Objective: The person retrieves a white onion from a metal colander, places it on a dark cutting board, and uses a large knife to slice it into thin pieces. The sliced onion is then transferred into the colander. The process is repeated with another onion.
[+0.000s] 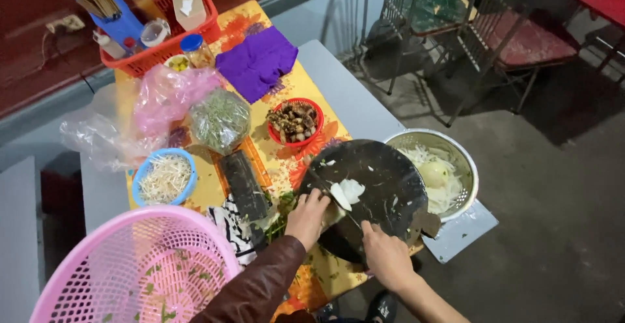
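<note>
Onion (347,191), a pale half-cut piece, lies on the dark round board (384,186) near the front of the worktop (351,101). Right hand (385,254) is closed around a knife handle, the blade (329,196) running up to the onion. Left hand (307,215), fingers curled together, presses down on the board's near edge just beside the onion; whether it touches the onion cannot be told. Nearest of all sits a pink basket (140,271). Right of the board, a metal colander (449,167) holds sliced onion. Left is a blue bowl (166,176) of sprouts. Further back stand a red bowl (294,122), a bag of greens (220,120), purple cloth (257,59) and a red basket (163,36).
</note>
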